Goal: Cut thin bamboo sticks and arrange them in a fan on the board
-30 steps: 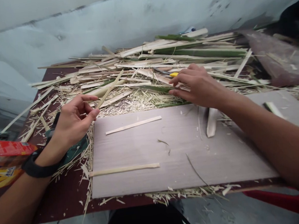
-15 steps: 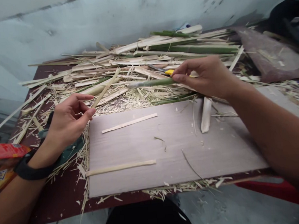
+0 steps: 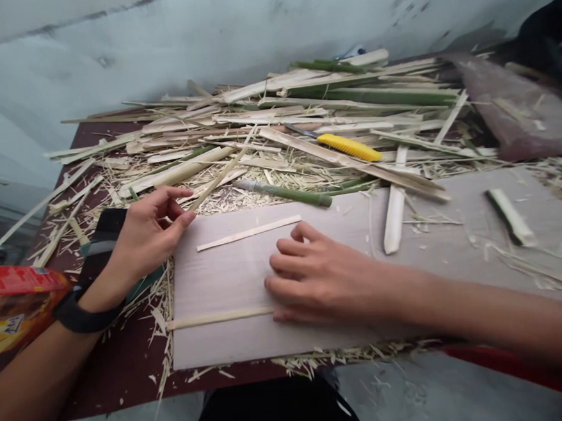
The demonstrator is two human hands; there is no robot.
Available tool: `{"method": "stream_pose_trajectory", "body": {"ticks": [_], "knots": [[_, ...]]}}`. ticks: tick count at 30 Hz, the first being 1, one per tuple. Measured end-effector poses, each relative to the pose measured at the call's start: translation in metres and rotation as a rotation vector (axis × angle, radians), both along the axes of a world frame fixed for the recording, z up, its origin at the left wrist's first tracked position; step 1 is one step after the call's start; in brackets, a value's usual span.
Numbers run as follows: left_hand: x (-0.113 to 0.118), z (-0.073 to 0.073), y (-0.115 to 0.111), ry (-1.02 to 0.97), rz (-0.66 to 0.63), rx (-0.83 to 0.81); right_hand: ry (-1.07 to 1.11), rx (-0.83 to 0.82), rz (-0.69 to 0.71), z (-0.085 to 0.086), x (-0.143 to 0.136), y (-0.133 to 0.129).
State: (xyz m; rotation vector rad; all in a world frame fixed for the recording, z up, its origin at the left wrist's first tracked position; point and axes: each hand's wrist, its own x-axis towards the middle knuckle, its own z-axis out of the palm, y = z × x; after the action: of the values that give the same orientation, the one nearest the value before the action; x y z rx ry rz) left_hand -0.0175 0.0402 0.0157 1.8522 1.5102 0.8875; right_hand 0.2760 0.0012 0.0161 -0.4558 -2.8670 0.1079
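Note:
My left hand (image 3: 160, 228) pinches the lower end of a thin bamboo strip (image 3: 223, 171) between thumb and fingers. The strip slants up over the shavings. My right hand (image 3: 314, 275) is over the pale board (image 3: 228, 278), fingers bent and apart. Its thumb and index finger are at the right end of a flat bamboo strip (image 3: 221, 317) lying near the board's front edge; whether they touch it is unclear. Another short strip (image 3: 248, 233) lies higher on the board. A green bamboo stick (image 3: 289, 194) and a yellow-handled knife (image 3: 348, 147) lie behind the board.
Split bamboo pieces (image 3: 296, 94) and shavings are heaped along the wall. A pale bamboo piece (image 3: 394, 218) and a dark-edged piece (image 3: 510, 217) rest on the board. At the left is a red and yellow packet (image 3: 22, 305); a plastic bag (image 3: 529, 110) lies back right.
My right hand has let go of the green bamboo stick and come down to the front strip. The strip in my left hand has shifted right. The view has moved slightly.

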Motion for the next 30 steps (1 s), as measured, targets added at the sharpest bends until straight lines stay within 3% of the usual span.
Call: {"method": "stream_pose_trajectory", "body": {"ticks": [3, 8, 17, 24, 30], "knots": [[-0.001, -0.003, 0.000, 0.016, -0.019, 0.000, 0.032, 0.015, 0.003, -0.009, -0.003, -0.002], [-0.002, -0.002, -0.002, 0.059, -0.051, 0.000, 0.021, 0.000, -0.037, -0.014, 0.008, 0.023], [0.002, 0.003, -0.010, 0.091, -0.176, 0.002, 0.109, -0.031, -0.057, -0.011, 0.023, 0.037], [0.004, -0.003, -0.012, 0.195, -0.280, 0.201, 0.159, -0.021, -0.070, -0.011, 0.028, 0.043], [0.008, -0.006, -0.014, 0.232, -0.341, 0.271, 0.227, 0.001, -0.080, -0.016, 0.028, 0.045]]}}
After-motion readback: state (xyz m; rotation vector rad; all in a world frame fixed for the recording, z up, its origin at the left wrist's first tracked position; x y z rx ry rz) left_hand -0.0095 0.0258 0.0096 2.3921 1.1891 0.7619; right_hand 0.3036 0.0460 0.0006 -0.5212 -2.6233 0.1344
